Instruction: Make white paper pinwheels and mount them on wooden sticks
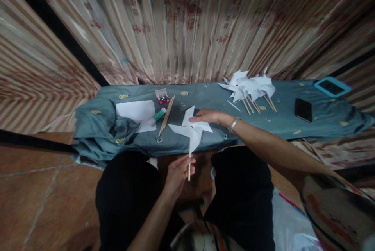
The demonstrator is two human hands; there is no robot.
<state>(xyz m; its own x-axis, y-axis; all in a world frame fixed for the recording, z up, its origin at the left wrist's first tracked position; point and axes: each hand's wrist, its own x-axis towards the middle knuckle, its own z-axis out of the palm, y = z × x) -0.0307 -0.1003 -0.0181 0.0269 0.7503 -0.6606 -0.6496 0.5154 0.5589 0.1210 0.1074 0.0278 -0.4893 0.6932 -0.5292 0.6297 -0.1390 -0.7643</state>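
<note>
A white paper pinwheel [197, 133] with a small metal tack at its centre stands on a thin wooden stick at the front edge of the cloth-covered surface. My left hand [178, 173] is closed around the lower part of that stick. At the upper right of the pinwheel, my right hand [209, 116] has its fingertips on a paper blade, fingers close together; the far side of this grip is hidden. To the left of the pinwheel lie several loose wooden sticks [166, 116], a green and white glue stick [159, 114] and a small red box of tacks [162, 96].
Several finished pinwheels [249, 85] lie in a pile at the back right. White paper sheets [134, 111] rest on the grey-green cloth [287, 128] at left. Farther right are a black phone [303, 110] and a blue-framed device [332, 86]. A striped curtain [187, 28] hangs behind.
</note>
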